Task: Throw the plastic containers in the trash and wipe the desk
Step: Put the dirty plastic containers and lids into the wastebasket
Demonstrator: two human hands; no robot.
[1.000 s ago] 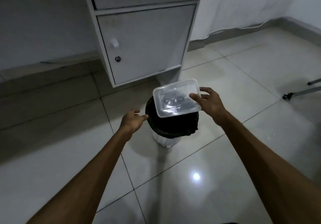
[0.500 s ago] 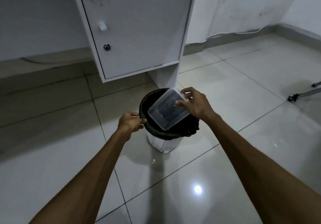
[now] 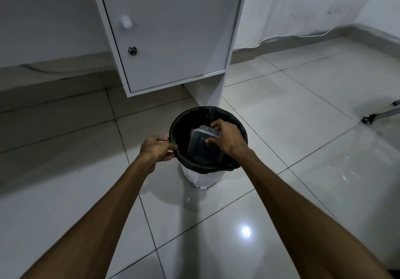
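Observation:
A small white trash bin [image 3: 203, 177] with a black liner stands on the tiled floor in front of the desk cabinet. My left hand [image 3: 157, 147] pinches the liner's rim on the bin's left side. My right hand [image 3: 227, 139] holds a clear rectangular plastic container [image 3: 200, 149], thumb on its face and fingers over its top edge. The container is tilted steeply and sits down inside the bin's mouth, its lower end below the rim.
A white desk cabinet [image 3: 173, 31] with a round knob and a lock stands directly behind the bin. A metal tripod leg [image 3: 381, 115] lies on the floor at the far right. A cable runs along the wall skirting.
My right hand has lowered and tilted the container from above the bin down into its mouth. My left hand has closed onto the liner's rim. The view has moved closer.

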